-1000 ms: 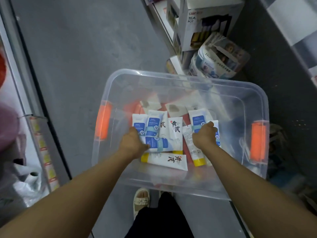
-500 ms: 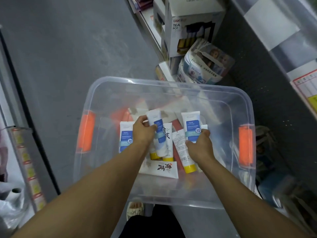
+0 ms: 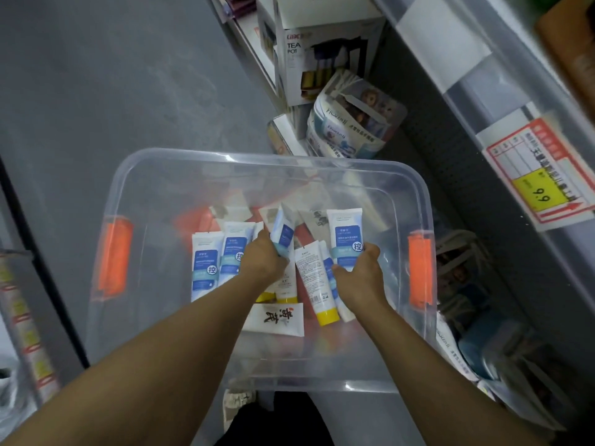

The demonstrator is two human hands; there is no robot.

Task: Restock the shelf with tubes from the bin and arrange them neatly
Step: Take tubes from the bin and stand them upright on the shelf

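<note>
Tubes: a loose pile on the floor of the clear bin (image 3: 415, 188), mostly white with blue labels, a few with yellow caps, overlapping so I can't get a real count.
Left hand (image 3: 262, 260): fingers curled round a blue-label tube (image 3: 283, 231), lifted and tilted up off the pile. Fingertips are tucked behind the tube, so the exact grip is hard to read.
Right hand (image 3: 360, 273): thumb and fingers pinching the lower end of another blue-label tube (image 3: 346, 235), which stands up out of the pile with its flat crimped end on top.
Beside the left hand: two more blue tubes (image 3: 207, 265) lying side by side, bottoms cut off by the forearm.
Between the hands: a tube showing its back print with a yellow cap (image 3: 326, 317).
Near edge: a white tube with black brush writing (image 3: 277, 318), lying crosswise, partly under the arm.
Bin extras: orange handles (image 3: 420, 268) on both short sides; red stuff under the pile is blurry through the plastic.
Shelf edge (image 3: 450, 75): top right, carrying a red and yellow price tag (image 3: 541, 185) reading 9.9.
Behind the bin: a tea pot box (image 3: 322, 49), with a cartoon-print pack (image 3: 351, 120) leaning on it.
Bottom: a sandal (image 3: 236, 403), mostly hidden by the bin.
</note>
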